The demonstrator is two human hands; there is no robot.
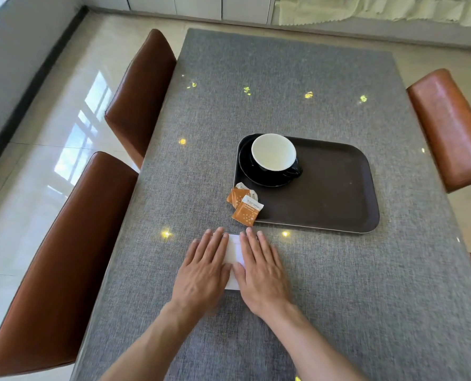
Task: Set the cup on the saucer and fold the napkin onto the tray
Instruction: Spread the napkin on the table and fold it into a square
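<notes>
A black cup (273,154) with a white inside stands on a black saucer (249,171) at the left end of the dark brown tray (333,193). A white napkin (233,250) lies flat on the grey table, in front of the tray. My left hand (204,268) and my right hand (261,268) lie side by side on the napkin, palms down and fingers straight. They cover most of it; only a strip shows between them. Neither hand grips anything.
Three orange sachets (244,203) lie at the tray's front left corner, one overlapping its rim. Brown leather chairs stand on the left (58,257) and right (451,127) of the table. The grey table (283,78) stretches far beyond the tray.
</notes>
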